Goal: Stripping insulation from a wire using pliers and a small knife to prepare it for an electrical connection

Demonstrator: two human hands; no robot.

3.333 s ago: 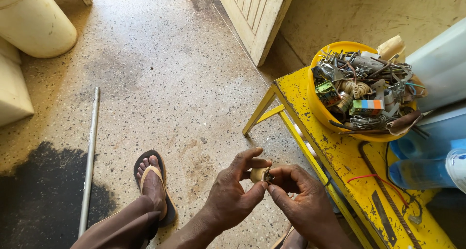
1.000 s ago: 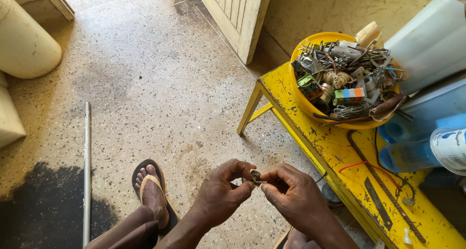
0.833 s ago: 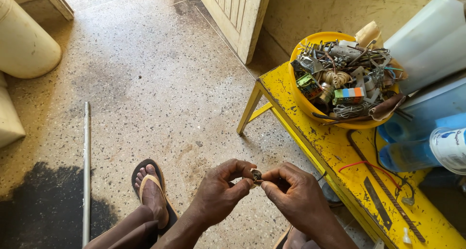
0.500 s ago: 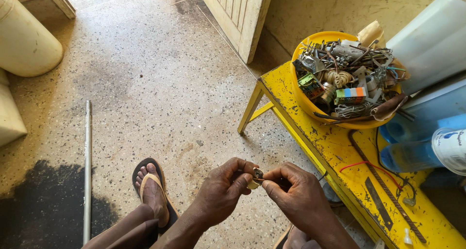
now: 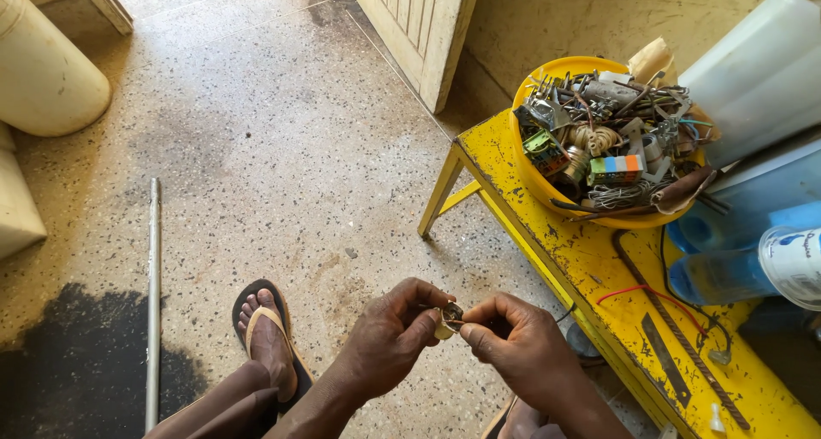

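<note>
Two hands meet just left of the yellow bench (image 5: 599, 268): the left hand (image 5: 389, 341) and right hand (image 5: 517, 345) both pinch one small metal part (image 5: 449, 315) between closed fingertips. Beyond, one yellow bowl (image 5: 547, 178) of scrap sits on the bench's far end.

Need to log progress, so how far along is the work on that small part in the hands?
Done: nothing visibly finished. In hand: left hand and right hand pinch a small part between fingertips. Left: the bowl on the bench is full of parts.

open floor (image 5: 256, 148) ahead and left; yellow bench (image 5: 590, 268), heaped bowl (image 5: 547, 182) blocking right
</note>
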